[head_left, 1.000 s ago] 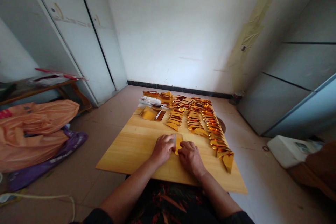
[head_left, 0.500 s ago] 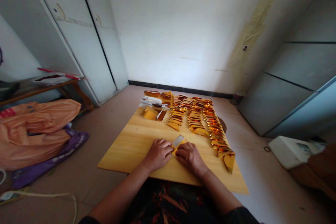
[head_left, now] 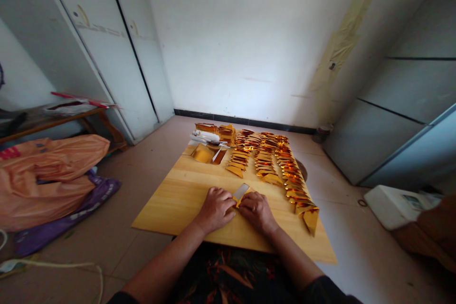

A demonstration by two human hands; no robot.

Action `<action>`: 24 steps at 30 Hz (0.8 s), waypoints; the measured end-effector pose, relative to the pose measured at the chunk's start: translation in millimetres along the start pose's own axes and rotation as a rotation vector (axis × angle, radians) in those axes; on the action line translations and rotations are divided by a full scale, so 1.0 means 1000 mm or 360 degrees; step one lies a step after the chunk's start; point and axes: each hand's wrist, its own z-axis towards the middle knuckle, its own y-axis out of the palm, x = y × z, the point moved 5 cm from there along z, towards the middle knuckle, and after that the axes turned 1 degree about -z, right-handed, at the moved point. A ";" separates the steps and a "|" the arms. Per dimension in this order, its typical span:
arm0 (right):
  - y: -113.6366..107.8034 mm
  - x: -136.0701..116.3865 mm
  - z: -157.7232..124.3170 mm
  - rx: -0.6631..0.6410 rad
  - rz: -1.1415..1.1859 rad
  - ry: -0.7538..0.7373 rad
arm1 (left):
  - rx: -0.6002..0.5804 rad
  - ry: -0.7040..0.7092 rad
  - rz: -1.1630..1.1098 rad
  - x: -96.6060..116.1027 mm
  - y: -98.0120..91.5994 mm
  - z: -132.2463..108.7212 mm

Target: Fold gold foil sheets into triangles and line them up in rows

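Near the front of a wooden board (head_left: 171, 199), a partly folded sheet of gold foil paper (head_left: 242, 191) lies between my hands, its pale side facing up. My left hand (head_left: 215, 209) has its fingers bent and pinches the paper's left edge. Across from it, my right hand (head_left: 259, 212) grips the other edge with curled fingers, which hide part of the folds. Beyond my hands, several folded gold foil pieces (head_left: 265, 161) stand in overlapping rows down the board's right side.
At the board's far left are loose gold sheets (head_left: 203, 153), a white bundle (head_left: 204, 136) and foil stacks (head_left: 227, 134). Orange and purple bags (head_left: 53, 175) lie on the floor at left. A white box (head_left: 390, 206) stands at right, and a wall (head_left: 242, 47) rises behind.
My fingers have shifted slightly on the paper, and a small gold fold now shows between them. The rows of folded pieces look the same.
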 end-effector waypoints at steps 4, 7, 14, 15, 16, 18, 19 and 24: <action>0.000 0.005 0.004 -0.0006 0.0177 -0.0011 | 0.0132 0.0017 0.0080 0.003 0.001 0.000; -0.004 0.007 -0.001 -0.0078 0.0237 -0.0117 | 0.0225 0.0018 0.0108 0.005 0.000 0.000; -0.005 0.009 -0.007 -0.0066 0.0227 -0.0160 | 0.0246 0.0012 0.0081 0.006 -0.001 -0.002; -0.003 0.009 -0.006 -0.0048 0.0211 -0.0131 | 0.0239 0.0010 0.0079 0.006 -0.001 -0.002; -0.002 0.008 -0.005 -0.0034 0.0192 -0.0102 | 0.0230 0.0009 0.0075 0.006 -0.001 -0.003; -0.001 0.006 -0.004 -0.0012 0.0141 -0.0054 | 0.0205 0.0010 0.0055 0.006 -0.001 -0.005; -0.001 0.005 -0.004 -0.0007 0.0110 -0.0035 | 0.0187 0.0017 0.0041 0.006 0.000 -0.006; 0.000 0.000 -0.001 -0.0017 -0.0063 0.0081 | 0.0134 0.0059 -0.0014 0.005 -0.002 -0.014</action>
